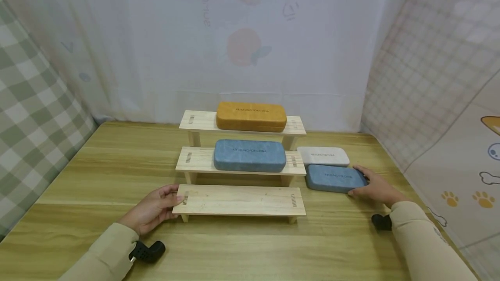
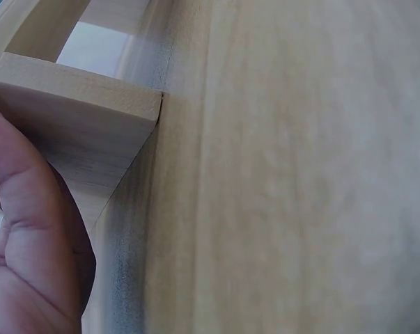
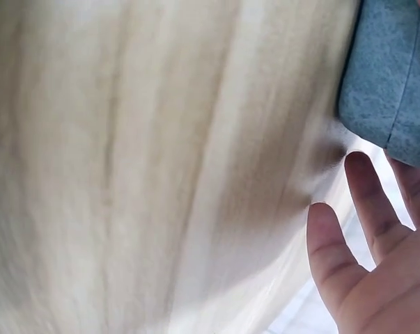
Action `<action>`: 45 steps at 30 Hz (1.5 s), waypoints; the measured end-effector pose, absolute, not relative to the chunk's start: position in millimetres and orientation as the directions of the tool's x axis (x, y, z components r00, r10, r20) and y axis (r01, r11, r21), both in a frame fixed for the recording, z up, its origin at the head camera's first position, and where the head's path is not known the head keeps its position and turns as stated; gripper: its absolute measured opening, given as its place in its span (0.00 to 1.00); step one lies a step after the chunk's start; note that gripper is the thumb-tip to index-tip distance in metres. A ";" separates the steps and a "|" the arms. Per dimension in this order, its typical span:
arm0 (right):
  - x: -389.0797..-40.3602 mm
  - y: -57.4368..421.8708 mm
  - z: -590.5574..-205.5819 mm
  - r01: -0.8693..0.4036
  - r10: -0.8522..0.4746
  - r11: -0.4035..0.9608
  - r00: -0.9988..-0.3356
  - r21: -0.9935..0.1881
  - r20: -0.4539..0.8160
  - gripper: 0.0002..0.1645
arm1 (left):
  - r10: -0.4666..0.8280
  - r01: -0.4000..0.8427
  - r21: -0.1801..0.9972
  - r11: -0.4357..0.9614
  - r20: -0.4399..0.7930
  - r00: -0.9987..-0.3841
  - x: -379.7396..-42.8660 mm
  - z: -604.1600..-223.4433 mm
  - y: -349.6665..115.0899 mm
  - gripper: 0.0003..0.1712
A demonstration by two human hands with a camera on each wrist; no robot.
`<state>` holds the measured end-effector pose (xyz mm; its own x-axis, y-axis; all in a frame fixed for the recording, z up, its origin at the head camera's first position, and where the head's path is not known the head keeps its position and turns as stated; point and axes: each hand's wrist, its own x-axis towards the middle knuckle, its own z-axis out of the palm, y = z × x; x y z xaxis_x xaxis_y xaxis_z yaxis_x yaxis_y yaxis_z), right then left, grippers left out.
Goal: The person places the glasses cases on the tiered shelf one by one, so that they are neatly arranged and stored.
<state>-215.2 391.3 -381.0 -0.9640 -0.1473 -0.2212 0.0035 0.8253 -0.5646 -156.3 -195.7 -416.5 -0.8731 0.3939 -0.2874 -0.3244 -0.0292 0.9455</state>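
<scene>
My left hand point(image 1: 158, 209) holds the left end of the lowest step of a pale wooden three-step display stand point(image 1: 238, 200), thumb on top and fingers at the edge. In the left wrist view, the curled fingers point(image 2: 35, 223) are beside one of the stand's wooden legs point(image 2: 77, 97). On the right, my right hand point(image 1: 376, 187) grips the right end of a blue glasses case point(image 1: 336, 178) between thumb and fingers. The right wrist view has that case's rounded corner point(image 3: 387, 83) at upper right, with two fingers point(image 3: 335, 257) extended below it, off the case.
An orange glasses case point(image 1: 251, 117) lies on the top step and another blue case point(image 1: 250, 155) on the middle step. A white case point(image 1: 323, 156) lies on the wooden table point(image 1: 117, 155) behind the held one. Curtains point(image 1: 312, 55) hang at the back and sides.
</scene>
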 end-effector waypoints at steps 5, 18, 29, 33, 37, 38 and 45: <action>-212.1 392.6 -379.6 0.042 -0.128 0.810 -0.961 -0.585 -0.246 0.59 | 0.408 -0.314 0.949 -0.034 -0.274 -0.871 -156.2 -415.2 -195.3 0.42; -202.2 394.0 -375.0 0.048 -0.107 0.816 -0.967 -0.576 -0.232 0.58 | 0.398 -0.314 0.949 -0.033 -0.275 -0.875 -155.2 -415.4 -194.6 0.42; -178.4 394.1 -365.7 0.061 -0.076 0.799 -0.977 -0.598 -0.200 0.58 | 0.400 -0.312 0.950 -0.030 -0.275 -0.874 -155.5 -416.2 -194.9 0.43; -171.0 393.4 -364.3 0.033 -0.089 0.800 -0.981 -0.599 -0.173 0.56 | 0.403 -0.303 0.953 -0.028 -0.266 -0.875 -156.3 -416.2 -195.5 0.43; -164.0 393.0 -364.3 0.025 -0.091 0.801 -0.982 -0.598 -0.163 0.56 | 0.403 -0.300 0.953 -0.026 -0.265 -0.876 -155.6 -415.6 -195.3 0.42; -162.4 393.1 -364.6 0.026 -0.088 0.802 -0.983 -0.597 -0.161 0.56 | 0.403 -0.299 0.954 -0.026 -0.264 -0.876 -155.3 -415.6 -195.0 0.43; -151.3 392.5 -366.4 0.022 -0.063 0.812 -0.990 -0.583 -0.125 0.56 | 0.397 -0.299 0.954 -0.022 -0.266 -0.878 -153.9 -416.0 -195.0 0.42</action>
